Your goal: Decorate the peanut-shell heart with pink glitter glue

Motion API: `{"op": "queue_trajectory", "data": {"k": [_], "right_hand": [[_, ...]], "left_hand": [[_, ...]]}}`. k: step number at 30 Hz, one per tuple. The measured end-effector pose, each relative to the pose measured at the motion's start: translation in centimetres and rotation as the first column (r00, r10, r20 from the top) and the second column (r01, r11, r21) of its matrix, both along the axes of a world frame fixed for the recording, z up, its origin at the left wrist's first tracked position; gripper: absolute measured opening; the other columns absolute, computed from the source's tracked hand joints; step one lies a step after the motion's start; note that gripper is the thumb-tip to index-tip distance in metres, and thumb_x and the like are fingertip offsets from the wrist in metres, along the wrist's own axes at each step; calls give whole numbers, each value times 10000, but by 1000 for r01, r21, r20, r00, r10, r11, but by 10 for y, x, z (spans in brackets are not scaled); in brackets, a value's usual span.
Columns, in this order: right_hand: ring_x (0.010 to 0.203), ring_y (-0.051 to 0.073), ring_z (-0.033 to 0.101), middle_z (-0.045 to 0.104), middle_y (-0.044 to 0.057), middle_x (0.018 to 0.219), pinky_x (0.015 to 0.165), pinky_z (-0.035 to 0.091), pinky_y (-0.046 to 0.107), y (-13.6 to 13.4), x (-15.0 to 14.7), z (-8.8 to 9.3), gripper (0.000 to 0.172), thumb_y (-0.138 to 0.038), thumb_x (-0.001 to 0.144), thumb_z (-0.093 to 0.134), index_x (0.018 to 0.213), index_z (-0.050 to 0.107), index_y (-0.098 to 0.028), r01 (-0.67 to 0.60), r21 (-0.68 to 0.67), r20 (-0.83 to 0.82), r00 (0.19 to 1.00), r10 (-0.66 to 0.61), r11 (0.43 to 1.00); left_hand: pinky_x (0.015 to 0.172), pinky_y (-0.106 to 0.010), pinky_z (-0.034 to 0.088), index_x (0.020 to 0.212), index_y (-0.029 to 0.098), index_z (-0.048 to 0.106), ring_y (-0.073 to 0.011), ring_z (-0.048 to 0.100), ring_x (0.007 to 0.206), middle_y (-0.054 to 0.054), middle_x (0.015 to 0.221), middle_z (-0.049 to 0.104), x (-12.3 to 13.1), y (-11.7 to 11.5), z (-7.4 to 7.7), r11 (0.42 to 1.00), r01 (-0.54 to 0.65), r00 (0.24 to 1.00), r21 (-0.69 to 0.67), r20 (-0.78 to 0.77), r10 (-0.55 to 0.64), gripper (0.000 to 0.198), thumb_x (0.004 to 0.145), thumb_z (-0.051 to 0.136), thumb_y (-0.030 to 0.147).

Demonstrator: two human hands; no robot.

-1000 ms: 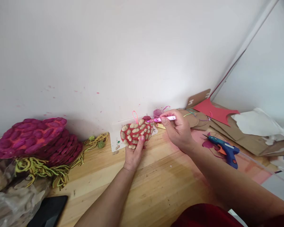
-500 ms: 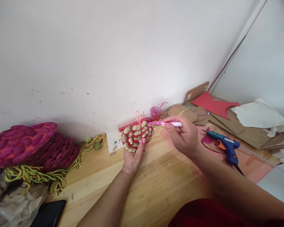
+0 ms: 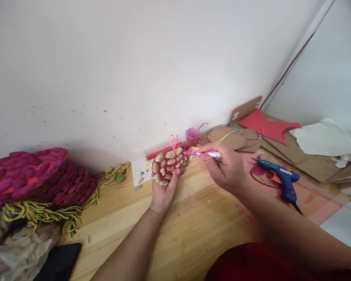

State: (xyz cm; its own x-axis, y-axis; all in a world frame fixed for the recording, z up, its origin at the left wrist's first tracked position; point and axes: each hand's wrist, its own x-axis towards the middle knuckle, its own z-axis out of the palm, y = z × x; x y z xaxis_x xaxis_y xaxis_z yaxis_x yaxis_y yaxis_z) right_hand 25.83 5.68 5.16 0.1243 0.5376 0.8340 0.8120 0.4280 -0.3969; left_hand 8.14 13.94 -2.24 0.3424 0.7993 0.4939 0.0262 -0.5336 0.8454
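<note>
My left hand [image 3: 164,192] grips a red disc covered in peanuts [image 3: 170,163] from below, thumb over its front. A pink cord loop [image 3: 172,143] stands up from the disc's top edge. In my right hand [image 3: 224,166] is a white-handled paintbrush [image 3: 209,153], smeared pink toward its tip. That tip is at the disc's upper right edge; whether it touches a peanut I cannot tell. Just behind stands a small clear cup of pink paint [image 3: 192,136], with a pink-stained stick rising from it. The peanuts in view look unpainted.
At left lie stacked magenta peanut discs [image 3: 26,171] with yellow-green yarn fringe [image 3: 43,216]. A black phone-like slab [image 3: 60,259] is in front. On the right are cardboard circles [image 3: 226,138], red card [image 3: 269,125] and a blue glue gun [image 3: 282,177]. The wall [image 3: 134,70] rises behind.
The brush and my right hand have shifted slightly, the tip still at the disc's right side. The disc has turned a little in my left hand. The whole view has moved slightly.
</note>
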Motion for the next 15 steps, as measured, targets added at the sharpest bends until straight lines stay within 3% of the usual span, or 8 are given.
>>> {"op": "queue_trajectory", "data": {"k": [7,15], "right_hand": [[810,161,721,759,20,883,738,563,287,0,4,1,58,-178,960,622,988,645,-224,40,18,66,997,-41,999],[811,161,721,759,17,902,727,559,287,1,3,-3,51,-194,968,614,994,637,-231,-18,-9,72,997,19,1000]], "left_hand": [[1177,-458,439,1244,220,729,-265,646,1275,-105,1284,737,0,0,1,999,-13,1000,42,-22,14,342,959,639,388],[1083,-436,530,1211,183,732,-262,691,1197,-118,1248,752,1,-1,1,1000,-7,1000,30,-26,8,349,950,642,395]]}}
